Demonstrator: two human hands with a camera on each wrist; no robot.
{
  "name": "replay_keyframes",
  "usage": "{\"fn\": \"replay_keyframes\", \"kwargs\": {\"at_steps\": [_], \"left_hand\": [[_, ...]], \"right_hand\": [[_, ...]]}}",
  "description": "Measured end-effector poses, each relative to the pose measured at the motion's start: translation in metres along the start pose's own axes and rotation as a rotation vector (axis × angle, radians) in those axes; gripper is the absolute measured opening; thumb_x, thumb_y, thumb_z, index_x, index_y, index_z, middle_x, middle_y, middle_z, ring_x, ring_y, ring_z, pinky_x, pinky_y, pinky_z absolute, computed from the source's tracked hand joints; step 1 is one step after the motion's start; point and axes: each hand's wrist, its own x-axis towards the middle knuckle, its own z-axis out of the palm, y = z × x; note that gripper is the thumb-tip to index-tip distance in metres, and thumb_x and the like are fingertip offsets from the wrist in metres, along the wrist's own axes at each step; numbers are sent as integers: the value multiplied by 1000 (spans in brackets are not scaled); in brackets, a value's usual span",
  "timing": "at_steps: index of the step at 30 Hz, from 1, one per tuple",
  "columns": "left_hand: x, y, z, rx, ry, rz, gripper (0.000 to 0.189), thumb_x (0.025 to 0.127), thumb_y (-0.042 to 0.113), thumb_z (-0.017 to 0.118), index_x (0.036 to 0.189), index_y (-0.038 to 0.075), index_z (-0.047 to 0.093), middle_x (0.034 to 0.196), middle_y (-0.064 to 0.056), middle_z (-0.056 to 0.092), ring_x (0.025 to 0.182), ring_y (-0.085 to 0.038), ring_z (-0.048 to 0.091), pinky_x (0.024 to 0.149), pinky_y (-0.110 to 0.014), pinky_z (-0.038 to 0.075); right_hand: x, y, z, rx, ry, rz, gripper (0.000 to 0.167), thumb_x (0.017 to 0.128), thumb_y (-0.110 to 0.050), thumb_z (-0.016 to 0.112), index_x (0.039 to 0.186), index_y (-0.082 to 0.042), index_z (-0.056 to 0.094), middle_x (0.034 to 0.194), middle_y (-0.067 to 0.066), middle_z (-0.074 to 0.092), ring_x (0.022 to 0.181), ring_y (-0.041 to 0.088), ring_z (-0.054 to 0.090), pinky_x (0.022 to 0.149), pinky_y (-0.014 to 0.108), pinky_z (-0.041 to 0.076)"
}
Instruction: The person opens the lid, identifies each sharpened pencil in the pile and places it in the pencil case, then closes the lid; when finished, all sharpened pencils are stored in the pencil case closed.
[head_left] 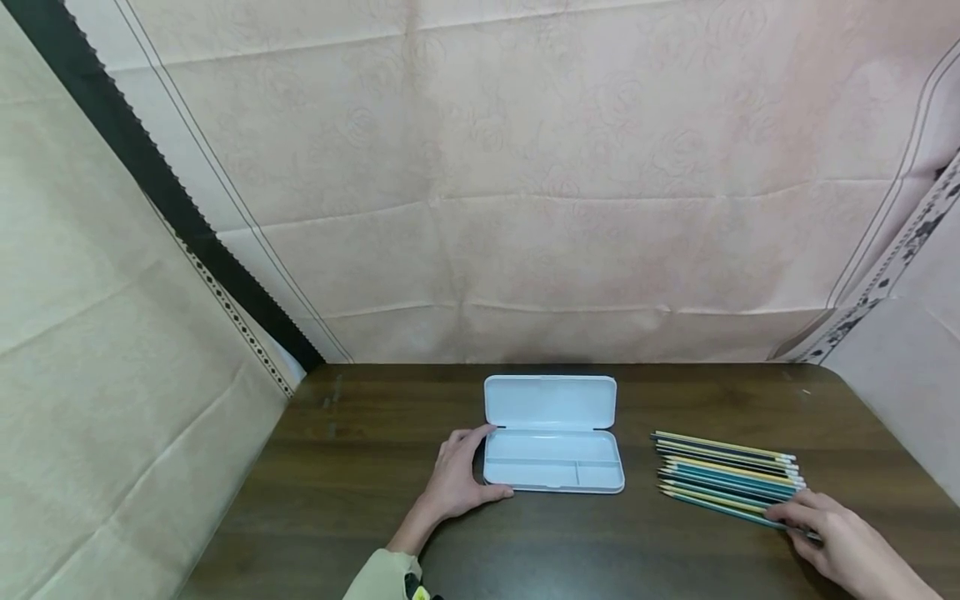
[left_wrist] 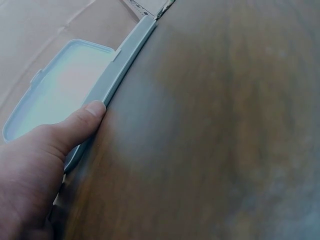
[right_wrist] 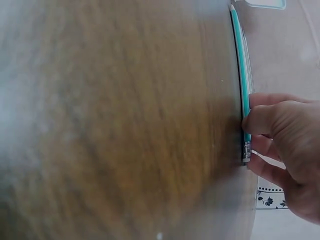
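A light blue pencil case (head_left: 528, 475) lies on the table with its lid (head_left: 551, 402) swung back. Its compartments hold nothing. My left hand (head_left: 453, 479) grips the case's left end, thumb on the front edge and fingers toward the hinge side. In the left wrist view the thumb (left_wrist: 82, 125) presses on the case's side wall. To the right, a row of pencils (head_left: 723, 471) in green, yellow and dark colours lies with the points facing left. My right hand (head_left: 840, 533) pinches the nearest green pencil (right_wrist: 241, 55) near its eraser end, thumb in front.
The brown wooden table (head_left: 345, 517) meets a pale cloth wall (head_left: 555, 250) at the back. More cloth hangs at the left (head_left: 120, 350) and right sides. A dark strip (head_left: 180, 217) runs down the left corner.
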Motion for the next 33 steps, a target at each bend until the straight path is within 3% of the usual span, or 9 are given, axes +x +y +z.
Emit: {"fn": "replay_keyframes", "kwargs": {"at_steps": [4, 7, 16, 17, 19, 23, 26, 28, 33], "left_hand": [[0, 1, -1, 1, -2, -4, 92, 71, 53, 87, 146, 18, 48, 138, -8, 52, 123, -31, 42, 94, -56, 37], [0, 1, -1, 4, -1, -8, 92, 71, 53, 87, 146, 17, 48, 137, -8, 52, 122, -32, 43, 94, -56, 37], [0, 0, 0, 15, -4, -13, 92, 71, 53, 88, 147, 19, 47, 137, -9, 51, 122, -32, 44, 94, -56, 37], [0, 1, 0, 16, -5, -14, 92, 71, 53, 88, 147, 20, 47, 137, -9, 51, 122, -31, 44, 94, -56, 37], [0, 1, -1, 17, -6, -18, 92, 71, 53, 88, 147, 21, 47, 137, -9, 51, 122, -31, 44, 94, -55, 37], [0, 1, -1, 14, -6, -18, 92, 71, 52, 88, 147, 21, 47, 137, -8, 51, 122, -31, 43, 94, -56, 37], [0, 1, -1, 15, -5, -17, 92, 71, 52, 88, 147, 21, 47, 137, -8, 51, 122, -30, 43, 94, -55, 37], [0, 0, -1, 17, -2, -16, 92, 70, 52, 88, 147, 21, 47, 137, -8, 51, 122, -30, 43, 94, -55, 37], [0, -1, 0, 21, -2, -15, 93, 70, 53, 88, 147, 21, 47, 137, -7, 51, 122, -29, 43, 95, -55, 37]], "right_hand": [[2, -1, -1, -2, -57, 12, 2, 91, -18, 73, 93, -18, 72, 92, -17, 55, 76, -1, 47, 61, 13, 33], [4, -3, -2, -3, -82, 30, 49, 57, 13, 80, 93, -19, 71, 92, -18, 54, 76, -1, 46, 61, 13, 33], [3, -5, -3, 8, -79, 24, 57, 50, 20, 76, 92, -17, 69, 89, -20, 49, 74, -3, 40, 60, 13, 29], [3, -5, -3, 17, -79, 25, 57, 51, 20, 75, 93, -17, 69, 89, -21, 48, 73, -4, 40, 60, 12, 29], [3, -5, -3, 33, -79, 24, 29, 78, 6, 74, 94, -17, 69, 88, -22, 47, 73, -5, 40, 59, 12, 28], [8, -7, -3, 37, -65, 24, 4, 95, -14, 67, 95, -17, 70, 89, -21, 49, 73, -5, 42, 59, 12, 31], [16, -9, 0, 36, -3, -2, 11, 99, -22, 62, 93, -18, 70, 89, -18, 53, 72, -4, 45, 60, 13, 34], [23, -10, 4, 46, 47, -37, 38, 104, -40, 42, 92, -18, 71, 89, -16, 55, 72, -3, 46, 60, 13, 35], [43, -15, 13, 90, 94, -89, 49, 104, -44, 33, 91, -17, 71, 86, -14, 55, 70, -3, 44, 58, 12, 33]]}}
